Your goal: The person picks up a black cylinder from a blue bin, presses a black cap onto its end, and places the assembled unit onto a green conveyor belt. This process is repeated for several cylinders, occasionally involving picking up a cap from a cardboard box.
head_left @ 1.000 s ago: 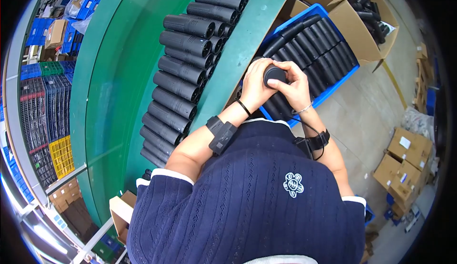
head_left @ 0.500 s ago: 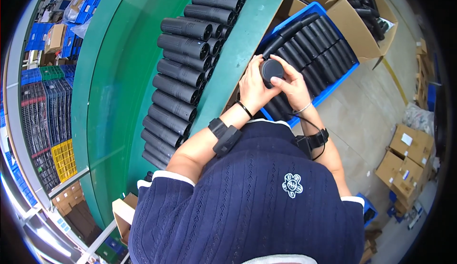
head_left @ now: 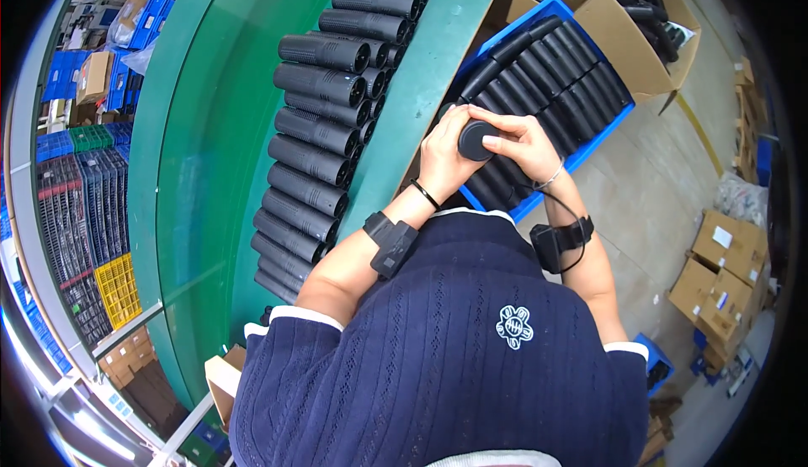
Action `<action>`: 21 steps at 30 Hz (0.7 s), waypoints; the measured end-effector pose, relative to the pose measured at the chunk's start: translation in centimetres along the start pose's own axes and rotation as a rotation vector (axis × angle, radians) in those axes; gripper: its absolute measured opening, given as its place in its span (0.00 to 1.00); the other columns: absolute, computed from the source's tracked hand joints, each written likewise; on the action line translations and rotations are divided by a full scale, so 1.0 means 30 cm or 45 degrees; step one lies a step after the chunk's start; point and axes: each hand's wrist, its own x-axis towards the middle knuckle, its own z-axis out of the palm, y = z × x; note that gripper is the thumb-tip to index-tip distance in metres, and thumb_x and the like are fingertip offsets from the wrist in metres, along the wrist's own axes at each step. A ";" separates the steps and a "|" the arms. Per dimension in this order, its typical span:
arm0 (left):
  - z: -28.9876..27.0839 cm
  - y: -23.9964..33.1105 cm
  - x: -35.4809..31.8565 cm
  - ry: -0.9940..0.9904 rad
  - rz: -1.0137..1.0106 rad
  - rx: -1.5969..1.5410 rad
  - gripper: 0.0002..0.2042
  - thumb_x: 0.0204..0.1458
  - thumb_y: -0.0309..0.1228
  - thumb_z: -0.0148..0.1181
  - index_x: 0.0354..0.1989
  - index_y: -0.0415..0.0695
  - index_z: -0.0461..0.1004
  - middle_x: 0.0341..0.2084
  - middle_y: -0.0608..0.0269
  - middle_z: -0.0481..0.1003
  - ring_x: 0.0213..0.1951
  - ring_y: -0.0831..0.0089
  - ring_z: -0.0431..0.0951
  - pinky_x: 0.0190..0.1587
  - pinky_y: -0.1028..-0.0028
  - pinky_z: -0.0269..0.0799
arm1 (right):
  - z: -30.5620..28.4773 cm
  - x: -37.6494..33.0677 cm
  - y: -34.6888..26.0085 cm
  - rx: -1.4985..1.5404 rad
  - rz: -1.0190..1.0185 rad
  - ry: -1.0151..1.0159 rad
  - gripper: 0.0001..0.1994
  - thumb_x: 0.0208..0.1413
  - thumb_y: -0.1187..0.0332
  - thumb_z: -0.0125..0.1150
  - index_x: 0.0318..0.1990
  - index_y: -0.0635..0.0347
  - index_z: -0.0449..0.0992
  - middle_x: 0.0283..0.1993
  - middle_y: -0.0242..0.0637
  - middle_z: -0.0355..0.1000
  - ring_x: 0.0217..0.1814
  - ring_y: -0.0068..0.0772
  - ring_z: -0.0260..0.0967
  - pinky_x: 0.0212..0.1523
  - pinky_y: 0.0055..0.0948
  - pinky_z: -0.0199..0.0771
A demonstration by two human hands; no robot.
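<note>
Both hands grip one black plastic tube (head_left: 479, 140), held end-on toward me over the edge of the green table (head_left: 227, 130). My left hand (head_left: 444, 154) wraps its left side, and my right hand (head_left: 523, 143) covers the right side with fingers laid across the top. Just beyond the hands, a blue crate (head_left: 589, 143) is filled with several similar black tubes (head_left: 551, 63). Two rows of black ribbed tubes (head_left: 316, 130) lie side by side on the table to my left.
An open cardboard box (head_left: 627, 38) with black parts stands past the blue crate. More cardboard boxes (head_left: 724, 286) sit on the floor at right. Stacked blue, green, black and yellow crates (head_left: 80, 214) line the far left.
The tube in my hands has turned so its round end faces me, and both hands have shifted slightly on it. The view has tilted a little.
</note>
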 end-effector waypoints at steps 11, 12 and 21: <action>-0.016 0.004 0.020 -0.052 -0.129 -0.047 0.29 0.31 0.30 0.73 0.47 0.42 0.70 0.43 0.52 0.74 0.46 0.56 0.76 0.48 0.65 0.74 | 0.064 -0.007 -0.003 -0.186 -0.086 0.198 0.23 0.52 0.75 0.62 0.56 0.71 0.68 0.52 0.38 0.72 0.52 0.26 0.69 0.55 0.26 0.69; -0.016 0.005 0.021 -0.052 -0.129 -0.049 0.29 0.31 0.30 0.73 0.47 0.42 0.70 0.43 0.52 0.74 0.46 0.56 0.76 0.48 0.65 0.74 | 0.047 -0.007 -0.011 -0.250 -0.088 0.175 0.20 0.55 0.73 0.61 0.55 0.70 0.70 0.50 0.37 0.73 0.52 0.25 0.69 0.54 0.25 0.69; -0.019 0.018 0.059 -0.135 -0.379 -0.125 0.26 0.32 0.32 0.74 0.43 0.44 0.71 0.36 0.55 0.77 0.41 0.61 0.80 0.43 0.67 0.75 | 0.050 -0.011 0.013 -0.321 -0.206 0.331 0.17 0.59 0.72 0.55 0.55 0.68 0.71 0.56 0.39 0.69 0.59 0.28 0.64 0.59 0.26 0.63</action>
